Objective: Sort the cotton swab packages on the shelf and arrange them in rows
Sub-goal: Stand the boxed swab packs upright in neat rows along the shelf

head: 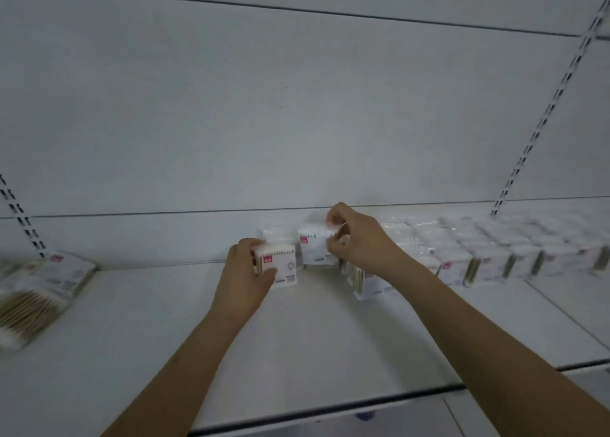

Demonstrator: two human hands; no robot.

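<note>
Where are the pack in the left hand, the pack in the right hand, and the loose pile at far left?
Left-hand pack [280, 265], head view, front label.
Right-hand pack [313, 246], head view, front face.
Loose pile [39, 288], head view, top packs.

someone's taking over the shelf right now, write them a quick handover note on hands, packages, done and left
Left hand grips one package standing on the shelf.
Right hand grips a second package just behind it.
Done: rows of packages fill the right side.
Left: set these two into line, then sort the loose pile at far left.
</note>
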